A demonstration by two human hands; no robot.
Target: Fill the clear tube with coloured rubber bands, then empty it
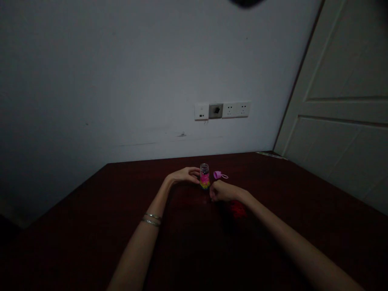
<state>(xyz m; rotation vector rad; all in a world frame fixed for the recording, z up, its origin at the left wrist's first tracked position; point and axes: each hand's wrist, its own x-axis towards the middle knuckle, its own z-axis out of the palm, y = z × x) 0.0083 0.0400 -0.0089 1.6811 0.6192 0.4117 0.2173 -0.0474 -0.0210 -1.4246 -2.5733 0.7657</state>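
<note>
Jar position: the jar (204, 176) stands upright on the dark red table (133, 178), between the hands and towards the far edge; its flat footing probably keeps it steady.
Left hand: the left hand (182, 175) is open, fingers loosely curved at the jar's left side; this likely guards against tipping. Firm contact cannot be confirmed.
Right hand: the right hand (220, 190) is closed, fingers folded in, low beside the jar's near right side. Whether it pinches anything cannot be told. The low position appears to suit work at table level.
Cap position: the pink cap (217, 174) lies on its side, right of the jar and beyond the right hand, its loop pointing right; there it leaves the jar mouth free.
Red patch: a red patch (238, 209) lies near the right forearm; its make-up is unclear.
Jar body: clear, with an uncovered, rimmed neck.
Jar contents: bright pink above, yellow and green below, with a darker zone at the bottom; individual pieces are too small to identify.
</note>
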